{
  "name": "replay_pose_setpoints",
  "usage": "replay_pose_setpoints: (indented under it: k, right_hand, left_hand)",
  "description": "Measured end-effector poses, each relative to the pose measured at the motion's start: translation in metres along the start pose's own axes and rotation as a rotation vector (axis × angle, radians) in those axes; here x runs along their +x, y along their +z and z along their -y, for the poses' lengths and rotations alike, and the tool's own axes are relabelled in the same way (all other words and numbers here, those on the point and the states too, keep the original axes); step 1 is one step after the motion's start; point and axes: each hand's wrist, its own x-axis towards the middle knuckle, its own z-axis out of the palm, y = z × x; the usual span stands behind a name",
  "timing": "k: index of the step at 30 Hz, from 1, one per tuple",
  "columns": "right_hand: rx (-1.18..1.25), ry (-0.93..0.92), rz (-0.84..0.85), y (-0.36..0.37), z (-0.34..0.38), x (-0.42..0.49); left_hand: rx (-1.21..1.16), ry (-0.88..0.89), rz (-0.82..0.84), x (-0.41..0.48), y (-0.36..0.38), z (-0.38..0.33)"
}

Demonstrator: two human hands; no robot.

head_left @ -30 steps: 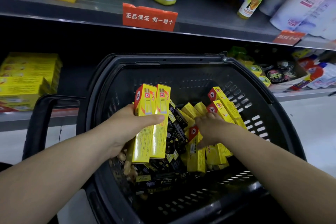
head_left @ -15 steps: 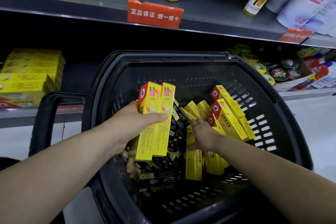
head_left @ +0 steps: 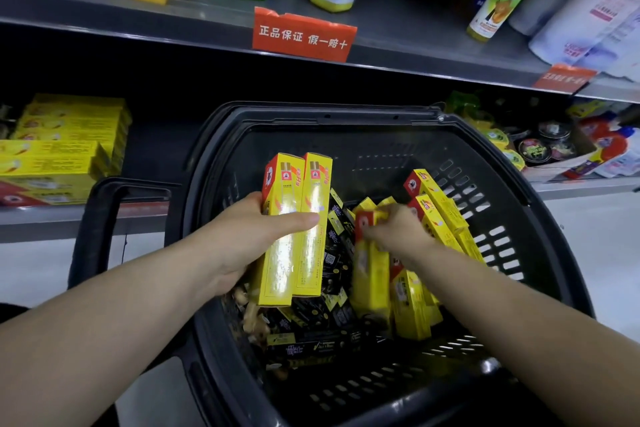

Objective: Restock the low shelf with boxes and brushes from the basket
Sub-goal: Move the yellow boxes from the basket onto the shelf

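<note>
A black plastic basket (head_left: 381, 121) stands in front of the low shelf (head_left: 86, 218). My left hand (head_left: 249, 239) grips two long yellow boxes (head_left: 294, 229) side by side, upright over the basket's left half. My right hand (head_left: 398, 236) pinches the red top end of another yellow box (head_left: 370, 274) that stands among more yellow boxes (head_left: 436, 204) in the basket. Black brush packs (head_left: 332, 308) lie under and between the boxes. Stacked yellow boxes (head_left: 65, 146) sit on the low shelf at left.
The basket's black handle (head_left: 100, 218) sticks out at left. An upper shelf (head_left: 398, 28) carries bottles and a red label (head_left: 304, 33). Round tins and packets (head_left: 547, 146) fill the low shelf at right. White floor (head_left: 595, 239) lies to the right.
My right hand has risen, lifting the red end of a yellow box from the pile. My left hand still holds its two boxes at about the same place.
</note>
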Motion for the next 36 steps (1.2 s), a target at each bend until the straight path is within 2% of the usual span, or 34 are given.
replay_pose_setpoints:
  k: [2, 4, 7, 9, 14, 17, 21, 24, 30, 36]
  right_hand:
    - [0.283, -0.143, 0.015, -0.021, 0.034, -0.014]
    - [0.467, -0.300, 0.111, -0.035, 0.063, -0.030]
    - [0.476, -0.448, 0.179, -0.036, 0.093, -0.053]
    - [0.498, -0.450, 0.136, -0.026, 0.106, -0.061]
    - [0.614, -0.311, 0.023, -0.004, 0.137, -0.071]
    - [0.548, -0.414, 0.099, 0.013, 0.154, -0.080]
    - [0.370, -0.656, 0.457, 0.020, 0.162, -0.088]
    - [0.295, -0.720, 0.627, 0.019, 0.168, -0.088]
    - [0.246, -0.606, 0.614, 0.045, 0.189, -0.084]
    - [0.236, -0.519, 0.512, 0.081, 0.240, -0.077]
  left_hand:
    - [-0.027, 0.031, 0.004, -0.003, -0.001, -0.004]
    - [-0.050, 0.071, -0.009, -0.008, -0.003, -0.009]
    - [-0.074, 0.129, -0.046, -0.015, -0.011, -0.016]
    - [-0.106, 0.168, -0.082, -0.018, -0.017, -0.019]
    - [-0.258, 0.225, -0.114, -0.028, -0.030, -0.026]
    - [-0.340, 0.250, -0.148, -0.036, -0.040, -0.027]
    - [-0.452, 0.270, -0.233, -0.042, -0.064, -0.032]
    - [-0.481, 0.258, -0.225, -0.045, -0.079, -0.032]
    - [-0.506, 0.180, -0.223, -0.053, -0.107, -0.025]
    - [-0.688, 0.136, -0.302, -0.053, -0.146, -0.018]
